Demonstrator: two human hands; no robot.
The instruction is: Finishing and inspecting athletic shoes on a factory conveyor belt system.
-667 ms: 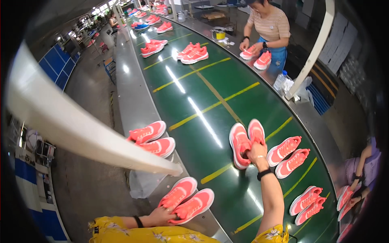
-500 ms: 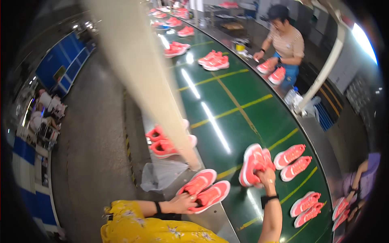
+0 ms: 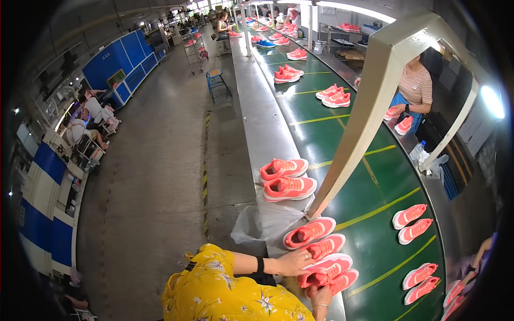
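Four coral sneakers with white soles, two pairs, sit close together in front of me at the edge of the belt. My left hand (image 3: 295,262) is closed at the heel of the sneaker (image 3: 325,246) in the farther pair, its fingertips partly hidden. The other sneaker (image 3: 309,233) of that pair lies just beyond. My right hand (image 3: 320,297) grips the nearer pair by the heels: one sneaker (image 3: 327,269) and its mate (image 3: 344,282), side by side with toes to the right. Whether their soles touch the surface I cannot tell.
A beige post (image 3: 350,134) rises beside the green belt (image 3: 375,224), near a clear plastic bag (image 3: 251,223). Another coral pair (image 3: 289,188) stands on the metal ledge (image 3: 265,115). More pairs lie along the belt. A co-worker (image 3: 415,88) handles sneakers across it.
My right hand has brought its sneaker pair from over the belt back toward me, beside the other pair. My left hand stays at its sneakers. The view has swung, showing more of the belt line.
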